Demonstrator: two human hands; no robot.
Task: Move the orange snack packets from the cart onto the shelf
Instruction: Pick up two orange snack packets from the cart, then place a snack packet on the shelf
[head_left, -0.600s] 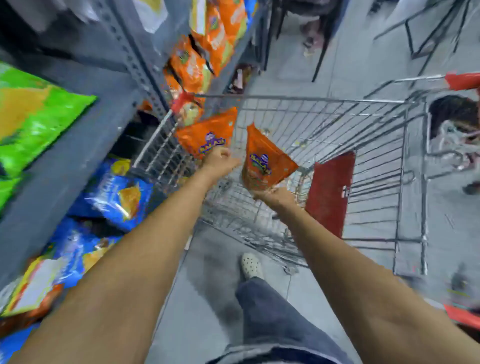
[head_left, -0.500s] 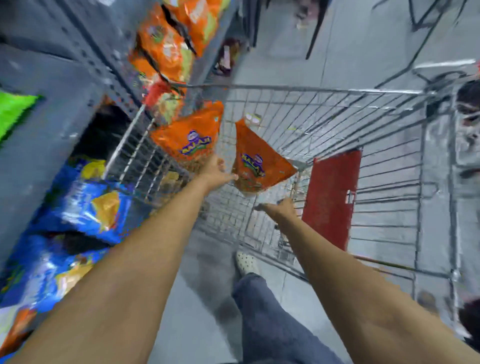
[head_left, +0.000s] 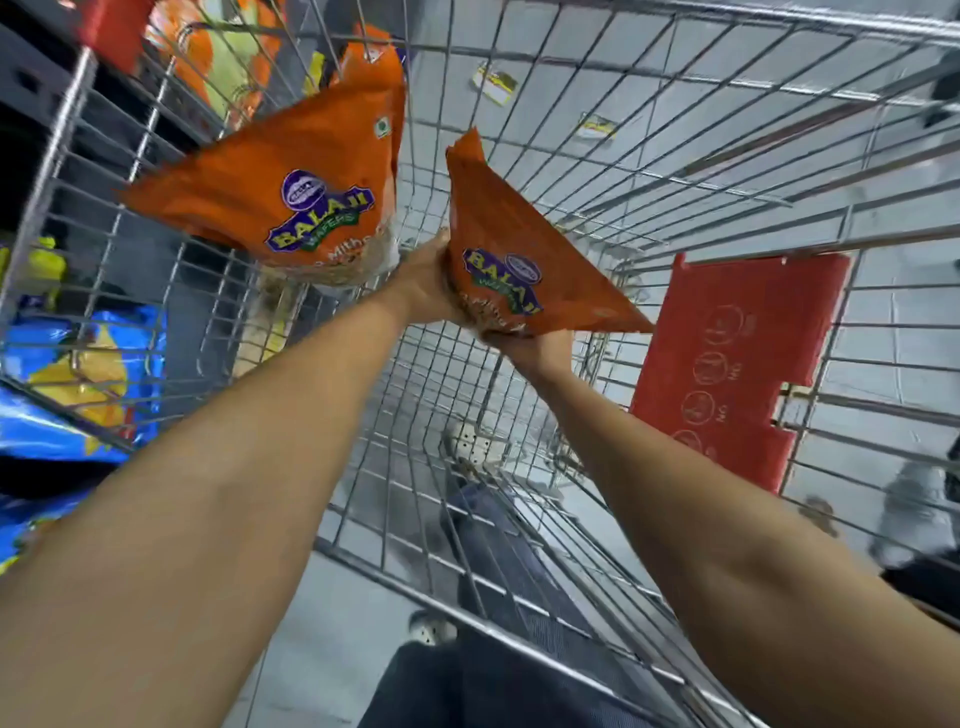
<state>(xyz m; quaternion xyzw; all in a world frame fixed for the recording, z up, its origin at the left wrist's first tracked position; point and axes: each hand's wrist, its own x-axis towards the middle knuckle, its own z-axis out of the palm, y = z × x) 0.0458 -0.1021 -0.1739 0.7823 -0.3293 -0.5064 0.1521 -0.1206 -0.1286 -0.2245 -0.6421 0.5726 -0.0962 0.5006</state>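
Wire cart (head_left: 675, 171) below; left hand (head_left: 421, 283) grips one orange packet (head_left: 291, 176), right hand (head_left: 535, 353) another packet (head_left: 514, 260).

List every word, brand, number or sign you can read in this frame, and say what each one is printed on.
"BALAJI WAFERS": logo on the left packet, held by the left hand.
"BALAJI": logo on the right packet, held by the right hand; smaller words under it are blurred.
"Mitha...": left packet, cut off.
Red cart flap: round symbols, text too small.
Floor tags: unreadable.
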